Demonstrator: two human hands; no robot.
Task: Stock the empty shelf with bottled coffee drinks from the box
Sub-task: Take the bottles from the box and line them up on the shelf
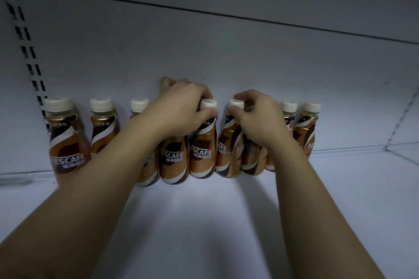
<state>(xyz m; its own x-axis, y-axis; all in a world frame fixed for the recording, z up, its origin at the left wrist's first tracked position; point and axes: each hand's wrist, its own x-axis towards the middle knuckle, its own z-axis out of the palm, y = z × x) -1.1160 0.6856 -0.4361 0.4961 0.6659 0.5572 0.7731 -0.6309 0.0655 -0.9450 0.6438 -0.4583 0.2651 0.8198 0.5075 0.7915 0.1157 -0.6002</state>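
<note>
Head view: left hand (181, 108) grips neck of left bottle (202, 152); right hand (258, 122) pinches cap of right bottle (226, 154). Both upright, side by side, mid-row at shelf (204, 222) back.

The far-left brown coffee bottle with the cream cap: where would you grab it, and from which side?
Take the brown plastic coffee bottle by its narrow neck just under the cream screw cap, coming from the front and above. It stands upright near the white back panel, with a neighbouring bottle to its right, so the front is freest.
</note>
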